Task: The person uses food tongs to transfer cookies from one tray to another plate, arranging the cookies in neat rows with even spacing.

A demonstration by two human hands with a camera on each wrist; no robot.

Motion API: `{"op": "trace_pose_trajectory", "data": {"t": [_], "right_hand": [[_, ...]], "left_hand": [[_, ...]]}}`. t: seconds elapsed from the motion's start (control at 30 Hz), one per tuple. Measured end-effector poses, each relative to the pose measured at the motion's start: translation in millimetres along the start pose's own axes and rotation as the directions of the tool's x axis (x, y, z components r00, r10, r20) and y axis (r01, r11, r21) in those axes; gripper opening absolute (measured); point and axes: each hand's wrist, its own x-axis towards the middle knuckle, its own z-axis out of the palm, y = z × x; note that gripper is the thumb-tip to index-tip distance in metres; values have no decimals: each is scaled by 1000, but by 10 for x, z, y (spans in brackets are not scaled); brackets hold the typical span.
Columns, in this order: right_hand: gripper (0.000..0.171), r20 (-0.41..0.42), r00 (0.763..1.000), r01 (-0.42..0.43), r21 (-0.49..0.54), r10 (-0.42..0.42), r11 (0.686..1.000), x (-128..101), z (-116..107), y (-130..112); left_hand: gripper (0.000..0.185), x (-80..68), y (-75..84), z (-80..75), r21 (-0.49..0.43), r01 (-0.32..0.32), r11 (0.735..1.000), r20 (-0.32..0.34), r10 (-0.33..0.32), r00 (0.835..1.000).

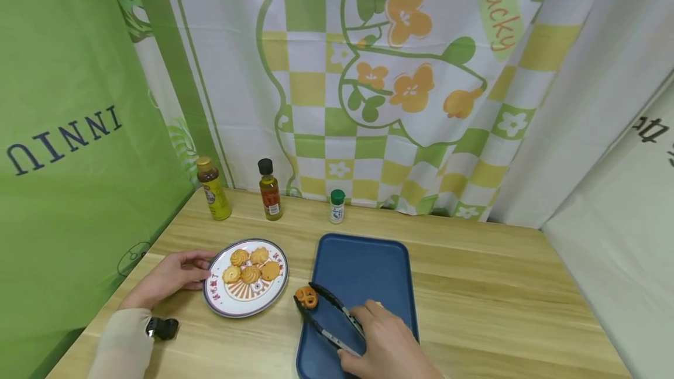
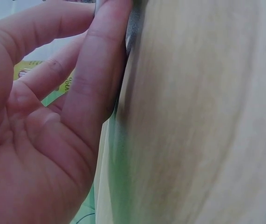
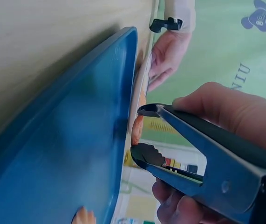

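Observation:
My right hand (image 1: 387, 341) grips black-tipped metal tongs (image 3: 193, 140). Between the tong tips is a brown pretzel-shaped cookie (image 1: 306, 297), held above the left edge of a dark blue tray (image 1: 363, 262). Another cookie (image 3: 84, 216) lies on the tray, mostly hidden by the right hand in the head view. To the left stands a white oval plate (image 1: 247, 307) with a dark rim, bearing several round golden cookies (image 1: 250, 275). My left hand (image 1: 176, 276) holds the plate's left rim between thumb and fingers; in the left wrist view only a sliver of plate shows.
Along the back of the wooden table (image 1: 489, 297) stand a yellow-labelled bottle (image 1: 215, 192), a black-capped oil bottle (image 1: 271, 192) and a small green-capped shaker (image 1: 337, 206). A patterned curtain (image 1: 316, 92) hangs behind; a green cloth wall (image 1: 68, 203) borders the left.

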Motion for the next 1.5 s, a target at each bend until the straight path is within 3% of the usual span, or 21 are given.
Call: {"op": "trace_pose_trajectory", "data": {"t": [0.47,0.73,0.83,1.03,1.5], "right_hand": [[51,9,984,179,50,-180,983,454,153,-540],[38,-69,958,275,-69,-279,959,634,323,-749],[41,-88,952,285,-101,-294,953,702,383,-790],[51,-63,962,258,-107,-266,960,781,446,-847],[52,-91,961,247,-138,-261,959,820,499,-835]], "left_hand": [[64,-29,-94,-3,-17,-12,1000,2,12,1000],[65,-55,-79,13,-35,-26,999,9,27,1000],[65,-53,-68,4,-27,-31,999,16,31,999],[65,-40,-68,-1,-30,-25,999,20,26,999],[65,-19,-35,11,-41,-34,999,26,35,999]]}}
